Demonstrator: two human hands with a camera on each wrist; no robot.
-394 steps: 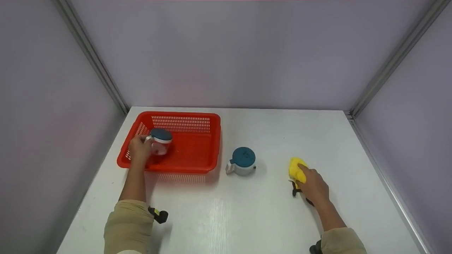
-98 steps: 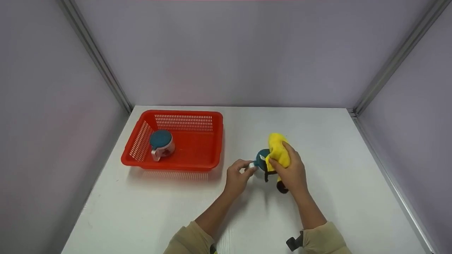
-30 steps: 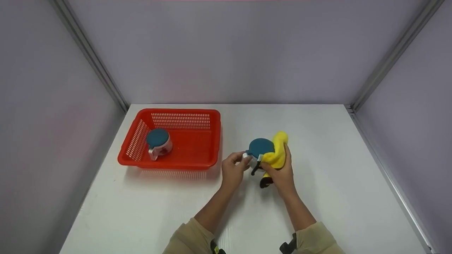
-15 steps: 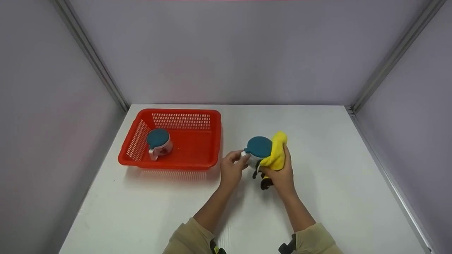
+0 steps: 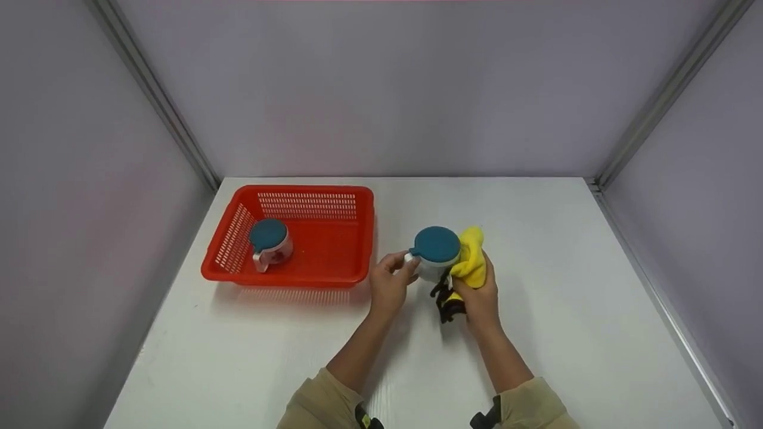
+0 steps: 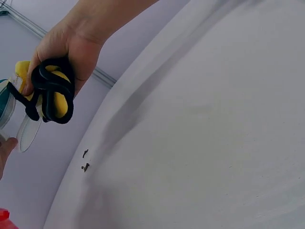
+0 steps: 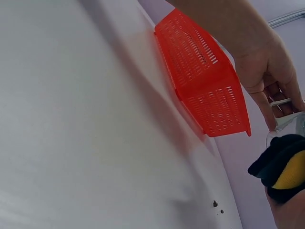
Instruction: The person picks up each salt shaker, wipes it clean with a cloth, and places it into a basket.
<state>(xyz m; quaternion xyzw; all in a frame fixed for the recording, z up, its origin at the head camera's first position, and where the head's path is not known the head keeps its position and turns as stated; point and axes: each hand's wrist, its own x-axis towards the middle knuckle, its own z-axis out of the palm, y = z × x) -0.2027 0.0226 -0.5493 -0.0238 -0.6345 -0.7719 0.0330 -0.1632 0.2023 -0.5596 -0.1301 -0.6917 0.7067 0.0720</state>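
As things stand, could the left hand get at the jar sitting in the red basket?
Probably yes, but not freely: the left hand grips the handle of the lidded jar held over the table. The basket jar lies open from above in the red basket.

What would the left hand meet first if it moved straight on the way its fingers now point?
Probably nothing new: the left hand already pinches the handle of the lidded cup, so the cup itself lies first, with the yellow cloth just behind it.

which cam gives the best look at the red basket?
Head view: the whole red basket shows from above, with a teal-lidded cup inside. The right wrist view shows only its slotted outer wall from low down. The left wrist view catches just a red sliver at the bottom-left corner.
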